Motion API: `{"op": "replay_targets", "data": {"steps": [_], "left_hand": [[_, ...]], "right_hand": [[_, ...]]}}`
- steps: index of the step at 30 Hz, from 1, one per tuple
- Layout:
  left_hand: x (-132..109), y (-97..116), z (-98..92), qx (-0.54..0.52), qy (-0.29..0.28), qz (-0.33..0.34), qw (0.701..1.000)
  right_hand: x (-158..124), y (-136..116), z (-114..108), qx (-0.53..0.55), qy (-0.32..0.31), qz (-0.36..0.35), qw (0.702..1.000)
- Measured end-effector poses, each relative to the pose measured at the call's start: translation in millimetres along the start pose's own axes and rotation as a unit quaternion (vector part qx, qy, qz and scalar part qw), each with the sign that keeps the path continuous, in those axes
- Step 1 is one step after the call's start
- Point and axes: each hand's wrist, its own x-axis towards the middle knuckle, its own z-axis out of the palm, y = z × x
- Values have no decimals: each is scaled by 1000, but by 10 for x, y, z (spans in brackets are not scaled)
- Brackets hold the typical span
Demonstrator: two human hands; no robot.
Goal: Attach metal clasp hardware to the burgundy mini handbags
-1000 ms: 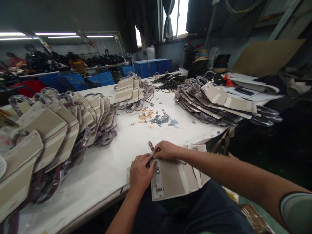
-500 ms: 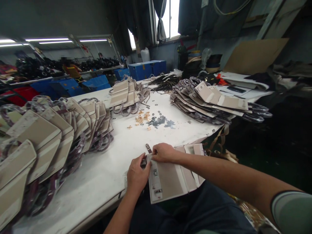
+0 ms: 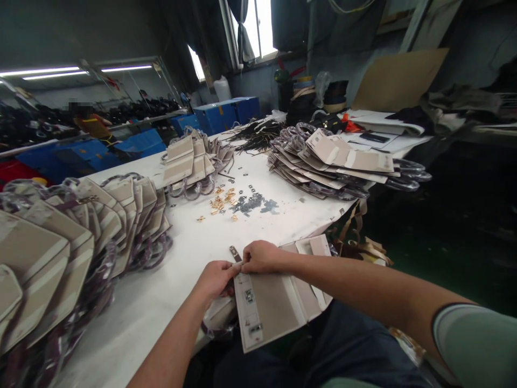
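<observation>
A beige bag panel [image 3: 274, 307] with small metal fittings lies across my lap and the near edge of the white table [image 3: 169, 280]. My left hand [image 3: 214, 280] is closed on the panel's upper left corner, fingers curled under the edge. My right hand [image 3: 258, 257] pinches the same top edge beside a small dark metal strap piece [image 3: 235, 253] that sticks up there. The two hands almost touch.
Stacks of beige bag panels with purple wrapped handles sit at the left [image 3: 81, 226], the middle back [image 3: 189, 161] and the right [image 3: 331, 161]. Loose gold and dark metal fittings [image 3: 238, 202] lie mid-table. Blue crates [image 3: 226, 113] stand behind. A person [image 3: 91, 121] is far left.
My view has swung to the right and down. My left hand slid left off the panel's face to grip its corner edge. The right hand keeps its pinch on the top edge.
</observation>
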Motion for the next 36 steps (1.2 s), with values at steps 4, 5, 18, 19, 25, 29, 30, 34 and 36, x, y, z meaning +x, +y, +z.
{"op": "replay_targets", "data": {"steps": [4,5,18,19,25,29,30,34,36], "left_hand": [[32,-41,19,-24,21,-5,999],[44,-51,20,-28,26,-6,999],[124,-181,9,-57,27,-20,998],[138,-197,9,-56,25,-20,998],[187,-276,13,-56,22,-18,998],[204,-323,32,-60,28,-13,998],[211,-331,36,-64,29,-17,997],[237,-344,45,-82,22,-41,996],[242,-345,44,-87,20,-42,995]], "right_hand": [[-76,-59,-95,125,30,-10,992],[-111,-91,-131,188,48,-15,981],[77,-263,119,599,300,-135,730],[77,-249,142,610,308,-136,718],[42,-161,179,637,363,-122,669],[65,-112,179,665,373,-84,642],[64,-111,180,668,372,-82,639],[16,-158,198,655,367,-105,653],[-12,-199,222,637,367,-128,666]]}}
